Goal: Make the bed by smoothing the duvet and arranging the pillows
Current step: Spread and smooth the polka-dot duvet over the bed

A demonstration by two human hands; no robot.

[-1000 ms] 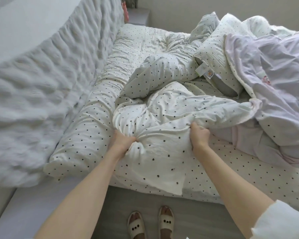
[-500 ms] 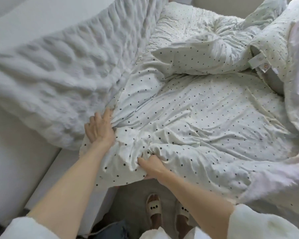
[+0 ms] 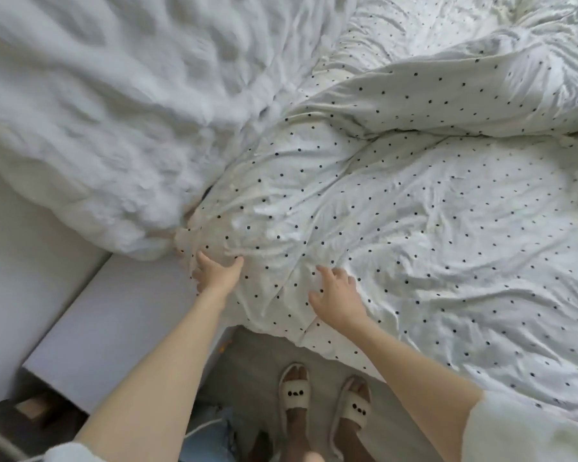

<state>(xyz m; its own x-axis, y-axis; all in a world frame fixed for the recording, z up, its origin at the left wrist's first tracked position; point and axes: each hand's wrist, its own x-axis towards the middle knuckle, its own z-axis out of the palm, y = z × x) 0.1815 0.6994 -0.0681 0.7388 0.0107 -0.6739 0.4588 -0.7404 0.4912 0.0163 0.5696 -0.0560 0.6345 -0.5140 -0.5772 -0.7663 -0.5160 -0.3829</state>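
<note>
On the bed, near corner: the dotted duvet [image 3: 397,228] lies spread over the mattress, white with small dark dots, still creased, its corner hanging over the bed edge towards the floor.
Duvet fold: a thicker bunched fold [image 3: 464,95] of the same dotted cloth lies across the far part of the bed.
Left hand [image 3: 216,273]: fingers spread wide and straight, palm down on the duvet corner just beside the textured cover; it holds nothing, only presses.
Right hand [image 3: 336,296]: fingers loosely spread, resting flat on the duvet close to the bed edge, gripping nothing.
Hands to each other: apart, the duvet corner between them.
Textured cover [image 3: 114,111]: a white puckered blanket, blurred, draped at the left and touching the duvet's left side.
Bed frame [image 3: 107,328]: a pale flat ledge below the textured cover.
Floor: grey, with the person's two feet in white slippers [image 3: 324,401] just below the hanging duvet edge.
</note>
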